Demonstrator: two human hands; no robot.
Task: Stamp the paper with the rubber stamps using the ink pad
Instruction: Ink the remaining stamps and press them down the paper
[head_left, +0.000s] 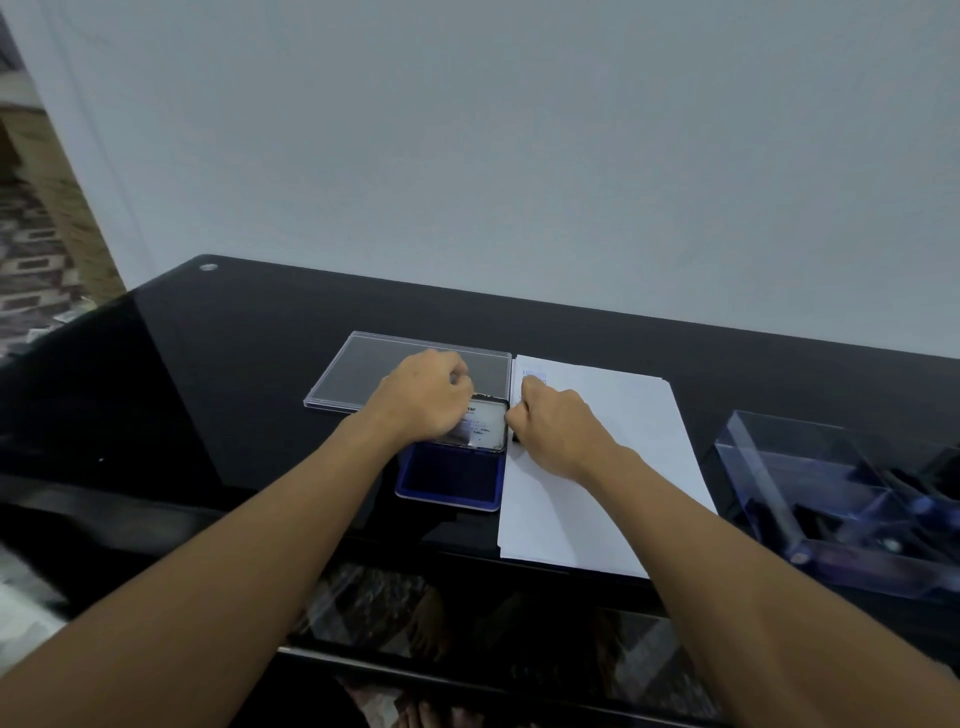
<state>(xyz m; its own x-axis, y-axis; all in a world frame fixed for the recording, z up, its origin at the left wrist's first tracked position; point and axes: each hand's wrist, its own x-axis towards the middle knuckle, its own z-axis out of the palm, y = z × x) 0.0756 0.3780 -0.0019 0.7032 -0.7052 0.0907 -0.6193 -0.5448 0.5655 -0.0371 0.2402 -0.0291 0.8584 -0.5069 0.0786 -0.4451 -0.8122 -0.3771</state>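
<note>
So the ink pad (452, 475) sits open on the black glass table (208, 389), blue pad facing up, right against the left edge of the paper (613, 467). The left hand (423, 400) has its fingers curled over the pad's raised lid (488, 426). The right hand (558, 434) is fisted round a dark stamp (516, 438) at the paper's left edge; can't tell if it's touching down. There are faint blue prints (534, 375) at the far left corner. A flat clear cover (363, 374) lies behind the pad, and a clear box (779, 467) sits off to the right.
</note>
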